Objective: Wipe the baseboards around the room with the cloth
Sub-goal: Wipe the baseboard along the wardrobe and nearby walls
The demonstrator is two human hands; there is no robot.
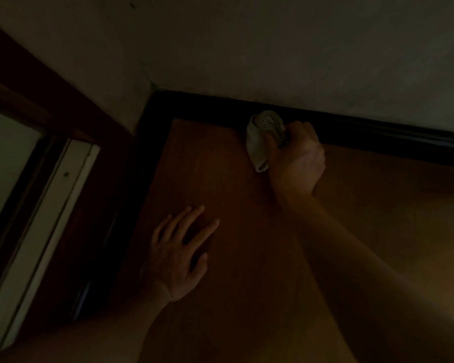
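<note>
Dim corner. Right hand [296,155] grips a bunched pale cloth [263,134], pressed against the dark baseboard [378,132] below the wall [273,48]. Left hand [180,254] lies flat, fingers spread, on the reddish-brown floor [220,166]. Door frame [50,192] at left.

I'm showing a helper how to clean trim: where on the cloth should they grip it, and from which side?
Grip the cloth by its bunched middle, coming from the room side, above the floor, as the right hand does. It is wadded into a thick roll that a full fist can close round, and this leaves its rounded end facing the baseboard.
</note>
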